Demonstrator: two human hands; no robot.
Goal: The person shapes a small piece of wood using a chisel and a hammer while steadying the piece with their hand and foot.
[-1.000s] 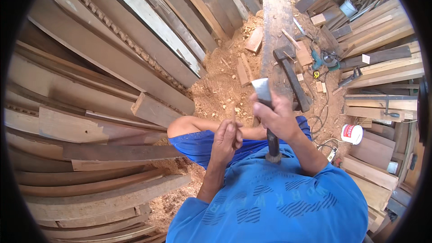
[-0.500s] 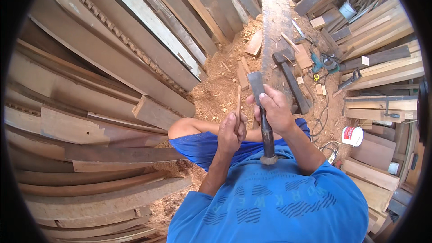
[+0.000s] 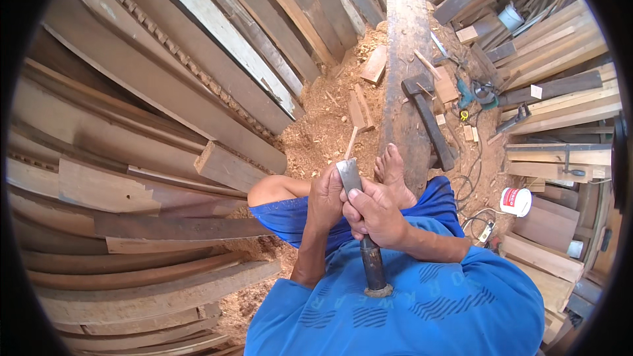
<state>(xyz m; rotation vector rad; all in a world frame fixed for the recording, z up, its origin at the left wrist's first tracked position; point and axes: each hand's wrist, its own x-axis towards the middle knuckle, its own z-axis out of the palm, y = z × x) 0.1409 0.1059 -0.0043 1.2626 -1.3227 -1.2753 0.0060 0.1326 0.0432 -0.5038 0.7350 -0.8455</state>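
Observation:
My right hand (image 3: 377,211) grips a broad chisel (image 3: 374,265) close to its blade. The dark round handle points back at my chest, its butt against or just above the shirt. My left hand (image 3: 325,192) is closed round a thin wooden stick (image 3: 351,142), whose pale upper end shows above the fingers. The chisel's flat metal blade lies across the stick just above my left fingers, and the two hands touch. Most of the stick's lower part is hidden in the left hand. Beyond the hands, a dark mallet (image 3: 432,125) lies on a long wooden plank (image 3: 407,33).
My bare foot (image 3: 393,175) rests by the plank. Wood shavings and offcuts (image 3: 359,109) cover the floor. Tall boards (image 3: 165,92) lean on the left. To the right are a green power tool (image 3: 484,93), a cord, a white bucket (image 3: 516,202) and stacked lumber (image 3: 560,151).
The chisel has come down toward my body and left, its blade now against the stick. My left hand has shifted slightly left and the hands have come together. My foot is now uncovered.

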